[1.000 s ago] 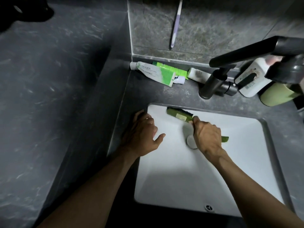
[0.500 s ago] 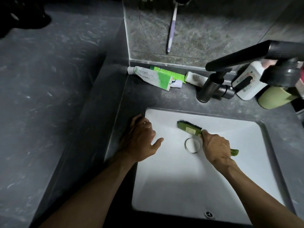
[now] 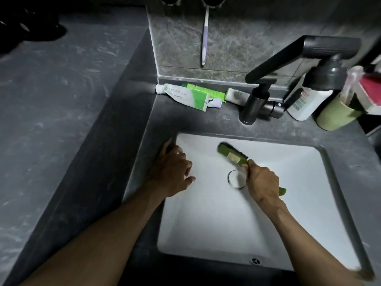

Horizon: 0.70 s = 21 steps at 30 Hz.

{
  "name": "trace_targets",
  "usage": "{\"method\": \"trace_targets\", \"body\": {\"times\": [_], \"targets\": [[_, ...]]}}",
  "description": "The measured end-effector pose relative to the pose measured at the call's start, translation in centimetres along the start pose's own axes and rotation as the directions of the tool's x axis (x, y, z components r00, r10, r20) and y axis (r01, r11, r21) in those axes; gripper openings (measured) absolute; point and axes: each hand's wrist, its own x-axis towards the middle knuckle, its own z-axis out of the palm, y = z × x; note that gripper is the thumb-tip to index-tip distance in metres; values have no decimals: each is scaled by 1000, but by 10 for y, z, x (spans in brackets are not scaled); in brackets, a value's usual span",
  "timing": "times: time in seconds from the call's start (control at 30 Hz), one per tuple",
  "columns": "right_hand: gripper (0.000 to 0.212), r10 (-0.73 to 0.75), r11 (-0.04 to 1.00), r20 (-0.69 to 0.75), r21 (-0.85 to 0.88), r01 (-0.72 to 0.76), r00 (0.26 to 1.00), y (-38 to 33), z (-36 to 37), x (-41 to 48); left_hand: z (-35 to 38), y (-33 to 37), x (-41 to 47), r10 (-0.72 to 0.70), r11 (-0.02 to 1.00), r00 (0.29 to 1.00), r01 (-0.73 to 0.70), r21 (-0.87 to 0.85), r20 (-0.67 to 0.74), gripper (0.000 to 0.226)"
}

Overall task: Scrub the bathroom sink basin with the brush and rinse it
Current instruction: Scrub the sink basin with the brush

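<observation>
- My right grip (image 3: 261,182) is curled round the handle of the green brush (image 3: 231,154); the handle's end pokes out past my palm on the right.
- The brush lies inside the white sink basin (image 3: 216,223), with its dark bristled head angled toward the back left wall, just behind the round drain (image 3: 237,179).
- My left grip (image 3: 171,172) holds nothing. Its loose fingers rest on the basin's left rim, and the thumb reaches out over the white.
- The dark faucet (image 3: 257,102) stands on the grey tabletop (image 3: 165,122) behind the basin.
- A toothpaste tube (image 3: 185,96) lies along the back wall to the left of the faucet.
- A white bottle (image 3: 307,102) and a green cup (image 3: 336,114) stand to the right of the faucet.
- A toothbrush (image 3: 205,36) hangs on the wall above.
</observation>
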Motion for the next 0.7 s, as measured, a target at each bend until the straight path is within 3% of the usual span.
{"method": "trace_targets", "body": {"times": [0.07,0.2,0.3,0.43,0.53,0.7], "targets": [[34,43,997,-54,67,-40,998,-1,5,0,-1,3,0,-14,1000,999,14,15,33,51],[32,42,999,-3,35,-42,999,3,17,-10,-3,11,3,-27,999,1000,27,45,8,68],[32,79,992,-99,109,-68,992,2,15,-5,0,9,3,-41,999,999,41,0,-14,64],[35,95,994,-8,46,-95,995,8,22,-9,2,11,1,-21,1000,999,21,13,-28,60],[32,109,988,-98,124,-96,989,6,19,-6,1,11,2,3,1000,999,-3,4,-37,58],[35,92,994,13,57,-92,996,3,26,-12,0,13,-2,61,998,997,-62,-23,-48,56]]}}
